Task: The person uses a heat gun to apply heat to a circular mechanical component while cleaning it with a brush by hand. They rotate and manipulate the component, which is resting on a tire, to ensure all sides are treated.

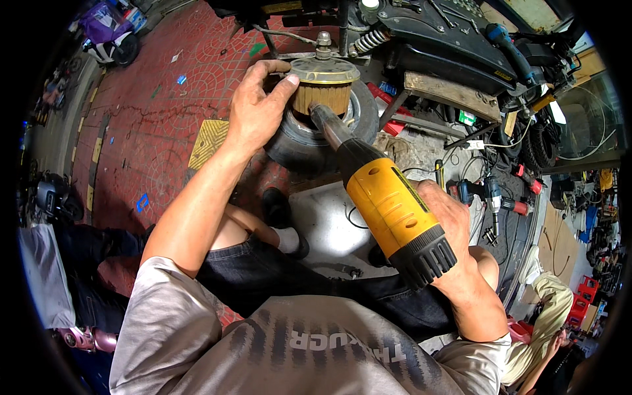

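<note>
Heating the coil (322,100) looked to be the step in hand: I had the nozzle (329,125) of my heat gun (393,205) right at its brown side, touching or just off it, I could not tell which (nor whether the gun was running). The coil sat under a round cap (324,70), over the wheel (296,155), with a shaft (323,43) standing up on top. As I judged it, the next move called for holding the nozzle steady, turning the cap a little to spread any heat, and minding my left hand (255,113), so near that metal end. That hand was partly open, thumb and forefinger parted, their tips on the cap's left rim; the other fingers were mostly hidden. My right hand (449,212) was wrapped on the gun beyond its yellow body, the grip hidden from me.
</note>
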Available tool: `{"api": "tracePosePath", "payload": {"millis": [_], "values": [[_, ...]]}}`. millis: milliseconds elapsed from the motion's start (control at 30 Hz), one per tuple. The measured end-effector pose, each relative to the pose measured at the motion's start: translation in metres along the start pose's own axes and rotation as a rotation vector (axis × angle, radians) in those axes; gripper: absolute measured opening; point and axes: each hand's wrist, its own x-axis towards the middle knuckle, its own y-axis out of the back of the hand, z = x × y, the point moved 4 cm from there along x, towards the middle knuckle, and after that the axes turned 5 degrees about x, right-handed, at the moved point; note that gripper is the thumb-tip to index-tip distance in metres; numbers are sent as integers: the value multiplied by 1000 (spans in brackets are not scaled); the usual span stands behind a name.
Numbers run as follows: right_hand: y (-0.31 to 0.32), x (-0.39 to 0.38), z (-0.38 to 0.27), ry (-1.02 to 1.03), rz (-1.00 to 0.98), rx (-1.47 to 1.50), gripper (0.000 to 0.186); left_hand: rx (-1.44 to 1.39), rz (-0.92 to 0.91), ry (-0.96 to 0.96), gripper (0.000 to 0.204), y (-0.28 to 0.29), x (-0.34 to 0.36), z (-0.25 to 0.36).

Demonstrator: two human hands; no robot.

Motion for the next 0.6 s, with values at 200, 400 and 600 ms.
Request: {"api": "tracePosePath", "payload": {"millis": [200, 400, 600], "values": [[0, 0, 0, 4, -5, -10, 41, 6, -8, 7, 38, 0, 0, 4], [0, 0, 0, -13, -12, -1, 43, 19, -6, 14, 38, 0, -1, 3], [1, -1, 2, -28, -32, -1, 46, 2, -8, 19, 38, 1, -1, 3]]}}
